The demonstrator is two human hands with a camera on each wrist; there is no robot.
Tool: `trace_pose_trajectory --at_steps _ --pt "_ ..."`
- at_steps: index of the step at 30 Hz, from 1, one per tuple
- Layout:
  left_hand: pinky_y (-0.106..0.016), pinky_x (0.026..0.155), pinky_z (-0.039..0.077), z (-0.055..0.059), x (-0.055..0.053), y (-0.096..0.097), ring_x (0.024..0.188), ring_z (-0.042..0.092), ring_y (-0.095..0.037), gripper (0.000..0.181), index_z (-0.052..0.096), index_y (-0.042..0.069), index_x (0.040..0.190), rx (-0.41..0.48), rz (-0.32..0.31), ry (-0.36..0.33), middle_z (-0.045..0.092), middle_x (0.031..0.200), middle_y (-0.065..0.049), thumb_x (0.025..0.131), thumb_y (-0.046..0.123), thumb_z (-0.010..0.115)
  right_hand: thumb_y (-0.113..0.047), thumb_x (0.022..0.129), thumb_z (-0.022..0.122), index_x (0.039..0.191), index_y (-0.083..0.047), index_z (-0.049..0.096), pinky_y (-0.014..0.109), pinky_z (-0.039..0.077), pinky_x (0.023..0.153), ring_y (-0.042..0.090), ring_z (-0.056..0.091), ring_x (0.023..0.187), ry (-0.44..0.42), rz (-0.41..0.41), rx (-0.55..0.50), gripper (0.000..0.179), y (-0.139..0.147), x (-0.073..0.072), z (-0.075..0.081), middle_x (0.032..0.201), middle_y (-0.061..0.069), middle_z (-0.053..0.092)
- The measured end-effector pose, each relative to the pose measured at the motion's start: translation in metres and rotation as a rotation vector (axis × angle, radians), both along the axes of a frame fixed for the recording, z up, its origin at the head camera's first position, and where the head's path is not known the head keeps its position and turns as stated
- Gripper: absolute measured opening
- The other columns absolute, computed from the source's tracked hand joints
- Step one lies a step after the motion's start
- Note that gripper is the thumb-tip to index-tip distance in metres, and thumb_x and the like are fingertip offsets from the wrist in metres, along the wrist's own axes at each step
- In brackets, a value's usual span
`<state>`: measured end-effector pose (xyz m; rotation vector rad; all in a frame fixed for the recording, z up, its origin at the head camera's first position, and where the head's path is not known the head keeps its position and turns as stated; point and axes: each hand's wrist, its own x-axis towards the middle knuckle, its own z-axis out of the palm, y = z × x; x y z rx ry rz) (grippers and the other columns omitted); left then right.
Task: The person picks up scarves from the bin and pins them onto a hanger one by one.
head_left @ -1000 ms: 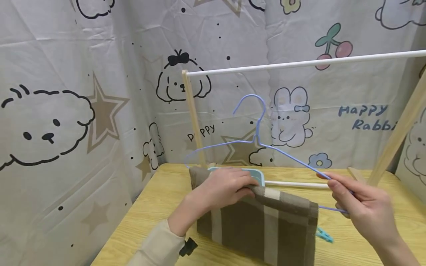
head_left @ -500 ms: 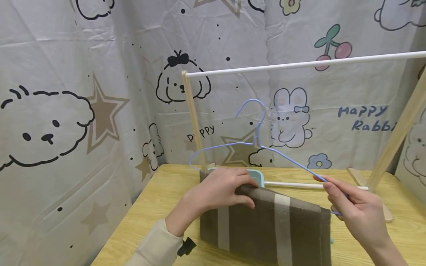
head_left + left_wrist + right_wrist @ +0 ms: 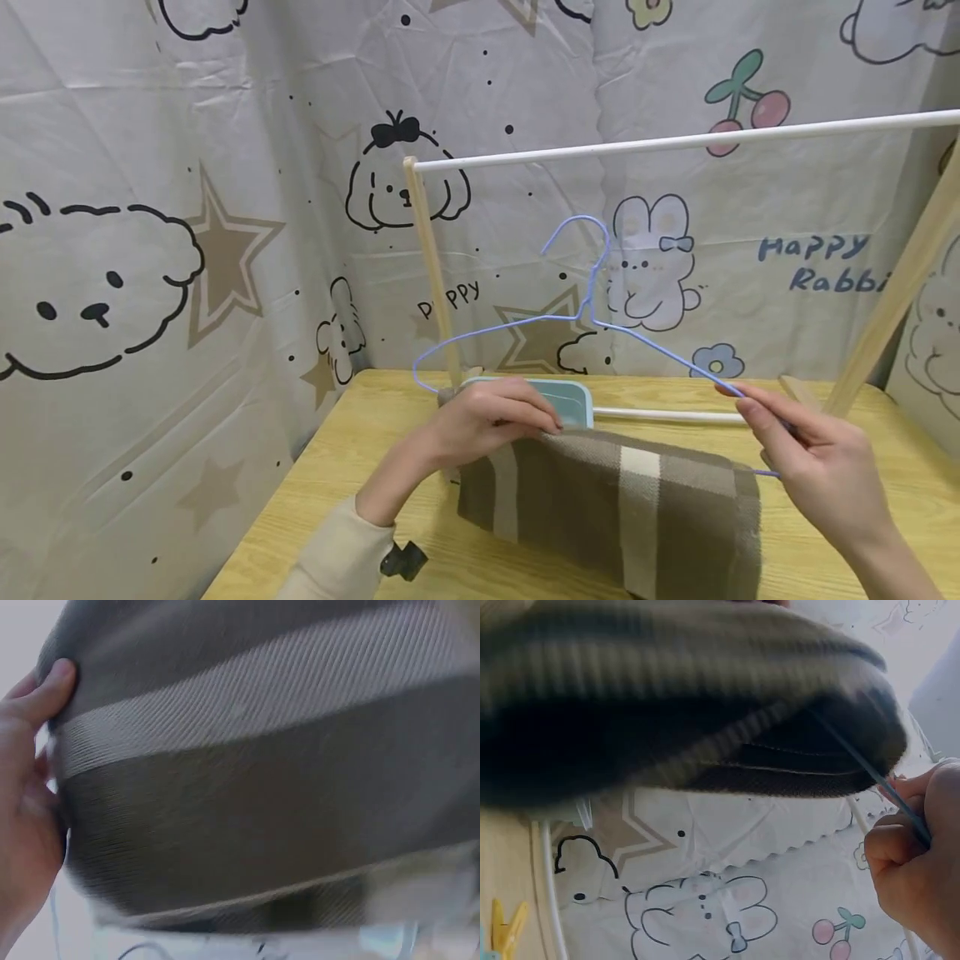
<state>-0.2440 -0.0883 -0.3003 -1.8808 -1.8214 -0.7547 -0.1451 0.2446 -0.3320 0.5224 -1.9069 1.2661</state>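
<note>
A brown checked cloth (image 3: 562, 500) with pale stripes hangs folded over the lower bar of a blue wire hanger (image 3: 648, 337). My left hand (image 3: 480, 421) pinches the cloth's top fold left of its middle. In the left wrist view the thumb lies on the near side of the cloth (image 3: 247, 795), with fingers behind it. My right hand (image 3: 832, 467) grips the hanger's right end, just beyond the cloth. From the right wrist view, the hanger bar (image 3: 855, 754) runs inside the fold. The hanger's hook points up, touching nothing.
A wooden rack with a white top rail (image 3: 675, 143) stands behind the hanger on the wood-grain table (image 3: 330, 475). Behind the cloth is a light-blue basket (image 3: 577, 400). A yellow clothespin (image 3: 508, 930) shows in the right wrist view. Printed curtains surround the table.
The cloth has slid to the right along the hanger bar, closer to my right hand. My left hand has shifted its hold slightly on the top fold.
</note>
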Motion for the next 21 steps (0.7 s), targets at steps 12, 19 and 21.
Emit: trace_pose_trajectory --at_steps 12,19,21 --pt "-0.024 0.090 0.053 -0.009 0.006 0.017 0.099 0.068 -0.008 0.029 0.073 0.017 0.112 -0.042 0.440 0.384 0.073 0.106 0.009 0.087 0.030 0.078 0.027 0.077 0.062 0.103 0.015 0.071 0.021 0.024 0.038 0.000 0.036 0.047 0.170 0.046 0.000 0.031 -0.009 -0.002 0.007 0.071 -0.015 0.058" --pt "-0.020 0.090 0.052 -0.006 -0.005 0.006 0.094 0.069 -0.011 0.016 0.075 0.007 0.102 0.091 0.154 0.185 0.075 0.099 -0.001 0.086 0.005 0.076 0.024 0.081 0.062 0.108 0.010 0.071 0.021 0.028 0.040 0.000 0.037 0.048 0.064 0.000 0.062 0.031 0.002 0.000 0.008 0.070 -0.017 0.056" --pt "-0.022 0.095 0.051 -0.006 -0.004 0.001 0.101 0.068 -0.010 0.018 0.075 0.009 0.105 0.039 0.166 0.163 0.075 0.103 0.001 0.087 0.009 0.075 0.025 0.081 0.061 0.106 0.016 0.069 0.021 0.029 0.041 0.001 0.041 0.049 0.111 0.048 0.015 0.027 0.004 -0.001 0.007 0.072 -0.014 0.058"
